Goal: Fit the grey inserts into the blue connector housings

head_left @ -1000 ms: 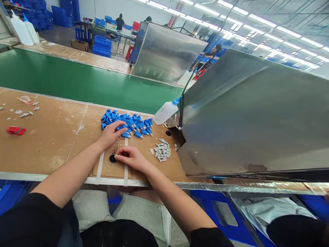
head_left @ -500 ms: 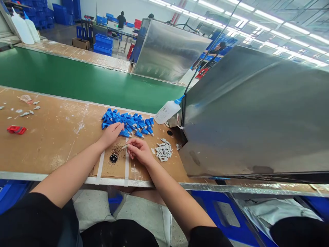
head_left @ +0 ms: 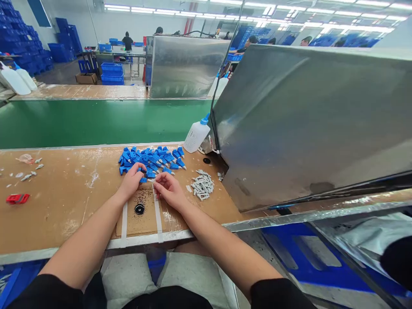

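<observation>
My left hand (head_left: 131,181) is closed at the near edge of a pile of small blue plastic parts (head_left: 146,158). Between its thumb and fingers is one blue plastic part (head_left: 143,180). Just to the right, my right hand (head_left: 170,189) pinches a small light grey plastic piece (head_left: 151,180), its tip close to the blue part. Whether the two pieces touch I cannot tell. A heap of similar grey pieces (head_left: 202,185) lies right of my right hand. Below the hands, a round black dish (head_left: 139,209) sits on a cardboard sheet (head_left: 144,225) sprinkled with dark specks.
A white squeeze bottle with blue cap (head_left: 195,136) stands behind the grey heap. A large metal panel (head_left: 305,128) bounds the right side. Beyond the bench runs a green conveyor belt (head_left: 80,122). A red object (head_left: 17,198) and scattered scraps lie at left. People are in the background.
The view has levelled and turned. My left hand has come away from the pile with a blue part, and my right hand has brought the grey piece up beside it.
</observation>
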Motion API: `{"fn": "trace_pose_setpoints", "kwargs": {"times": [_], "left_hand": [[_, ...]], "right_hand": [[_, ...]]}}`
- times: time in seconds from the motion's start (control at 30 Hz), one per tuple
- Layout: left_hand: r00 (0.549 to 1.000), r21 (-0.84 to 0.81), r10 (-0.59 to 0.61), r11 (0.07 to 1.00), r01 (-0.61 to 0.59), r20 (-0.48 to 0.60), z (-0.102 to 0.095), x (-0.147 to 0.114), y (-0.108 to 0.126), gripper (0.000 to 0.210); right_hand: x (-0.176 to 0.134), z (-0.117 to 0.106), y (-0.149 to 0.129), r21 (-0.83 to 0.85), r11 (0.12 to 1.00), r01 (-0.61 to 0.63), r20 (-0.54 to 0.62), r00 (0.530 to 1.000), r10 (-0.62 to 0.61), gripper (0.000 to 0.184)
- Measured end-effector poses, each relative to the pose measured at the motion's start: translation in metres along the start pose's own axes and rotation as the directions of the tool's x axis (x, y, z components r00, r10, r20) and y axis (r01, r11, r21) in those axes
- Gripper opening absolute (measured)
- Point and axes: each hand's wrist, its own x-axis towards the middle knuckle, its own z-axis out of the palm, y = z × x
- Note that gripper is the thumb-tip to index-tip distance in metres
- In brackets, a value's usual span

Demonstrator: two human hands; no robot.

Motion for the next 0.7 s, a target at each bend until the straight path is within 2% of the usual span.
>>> {"fn": "trace_pose_setpoints", "kwargs": {"times": [0.17,0.37,0.47,0.57,0.7], "left_hand": [[1.000,0.078,0.022,0.997,-0.021,-0.013,0.000,0.001,0.001,0.020],[0.984,0.315,0.178,0.934,-0.170,0.004,0.000,0.000,0.007,0.018],[0.983,0.376,0.183,0.913,-0.160,-0.026,0.000,0.001,0.012,0.017],[0.983,0.432,0.179,0.889,-0.150,-0.027,-0.001,0.001,0.016,0.017],[0.981,0.482,0.196,0.859,-0.173,0.003,0.000,0.002,0.018,0.015]], "right_hand": [[0.003,-0.002,0.005,-0.023,1.000,-0.010,0.037,0.999,0.011,0.035],[0.013,-0.002,0.014,-0.030,1.000,0.004,0.075,0.997,-0.001,0.039],[0.017,-0.005,0.012,-0.220,0.972,0.081,0.075,0.995,-0.065,0.032],[0.016,-0.009,0.004,-0.457,0.869,0.188,0.147,0.980,-0.134,0.036],[0.013,-0.010,-0.006,-0.564,0.798,0.212,0.212,0.971,-0.108,0.036]]}}
